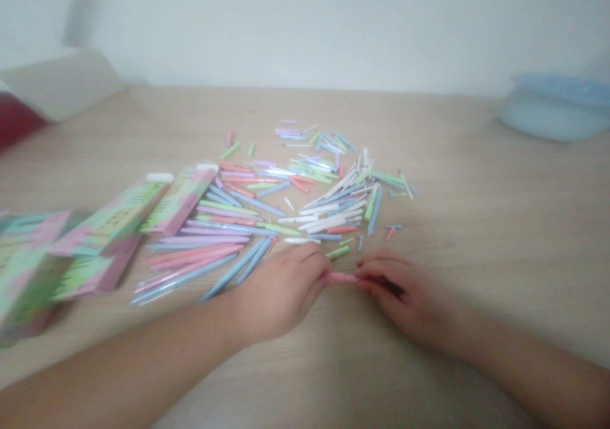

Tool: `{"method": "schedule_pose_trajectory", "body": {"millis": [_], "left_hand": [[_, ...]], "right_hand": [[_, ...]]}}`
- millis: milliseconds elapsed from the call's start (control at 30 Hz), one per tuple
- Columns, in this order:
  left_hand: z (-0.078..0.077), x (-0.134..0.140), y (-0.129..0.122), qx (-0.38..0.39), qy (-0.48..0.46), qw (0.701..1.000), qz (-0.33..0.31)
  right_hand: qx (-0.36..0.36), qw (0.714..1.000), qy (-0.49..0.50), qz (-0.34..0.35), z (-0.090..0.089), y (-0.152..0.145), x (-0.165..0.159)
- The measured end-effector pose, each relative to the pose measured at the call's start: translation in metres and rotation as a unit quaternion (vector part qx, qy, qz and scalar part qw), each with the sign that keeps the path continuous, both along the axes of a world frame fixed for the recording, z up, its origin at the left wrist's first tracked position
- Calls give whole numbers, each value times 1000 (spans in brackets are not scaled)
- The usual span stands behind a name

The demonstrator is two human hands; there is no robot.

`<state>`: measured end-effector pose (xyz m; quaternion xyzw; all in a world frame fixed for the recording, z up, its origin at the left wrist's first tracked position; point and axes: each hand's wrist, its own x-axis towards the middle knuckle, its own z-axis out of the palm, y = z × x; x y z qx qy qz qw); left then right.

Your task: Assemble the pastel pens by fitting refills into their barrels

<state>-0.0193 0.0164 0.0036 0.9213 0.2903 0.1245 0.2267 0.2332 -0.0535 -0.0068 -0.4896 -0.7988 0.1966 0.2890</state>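
Observation:
A small pink pen part (342, 278) spans the gap between my two hands, low in the middle of the view. My left hand (293, 286) is closed round its left end. The fingertips of my right hand (405, 289) pinch its right end. Most of the part is hidden by the fingers, and the picture is blurred. Just beyond the hands lie white pen pieces (336, 220) and a short green piece (337, 251). Blue pen barrels (248, 260) lie beside my left wrist.
Pastel boxes (114, 216) lie at the left. Loose pink, purple, green and blue pen parts (214, 231) spread across the wooden table (476, 225). A white and red box (67, 82) stands at the far left, a pale blue container (555, 108) at the far right. A wall closes the back.

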Motion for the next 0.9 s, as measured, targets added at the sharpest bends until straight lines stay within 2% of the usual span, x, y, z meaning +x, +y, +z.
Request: {"method": "schedule_pose_trajectory", "body": {"millis": [367,467,567,733,900], "left_hand": [[1,0,-1,-1,2,1000,6],[0,2,-1,6,5,1000,12],[-1,3,-1,3,-2,1000,11],[-1,1,-2,-35,-59,998,6],[-2,-2,-1,-65,-112,990,60]], "right_hand": [[-12,1000,-17,-6,-2,2,-1],[-22,998,-66,-5,2,4,-6],[-18,990,-139,26,7,5,-11],[7,972,-230,44,15,3,-17],[14,968,-248,39,16,1,-14]]}}
